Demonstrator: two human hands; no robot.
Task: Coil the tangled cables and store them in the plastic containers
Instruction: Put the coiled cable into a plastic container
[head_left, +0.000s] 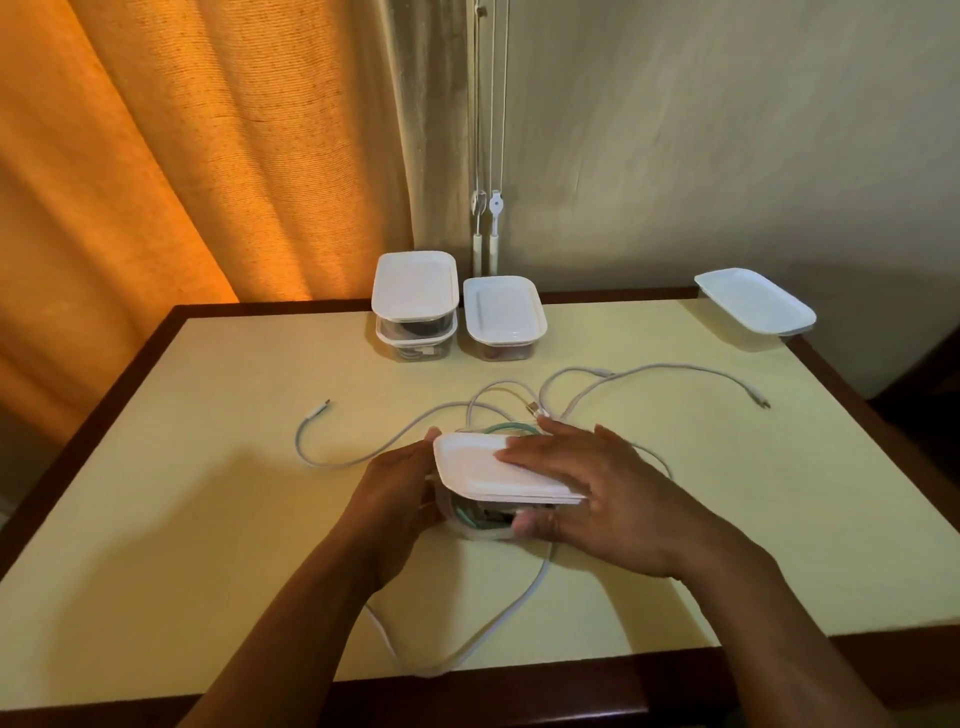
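Lid (470, 465) pressed onto container (480, 524) by right hand (597, 488), left hand (395, 486) gripping container

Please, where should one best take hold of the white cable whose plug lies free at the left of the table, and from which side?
Probably pinch the white cable just behind its plug, from above. That end lies flat and free on the table, while the rest runs into the tangle behind the container.
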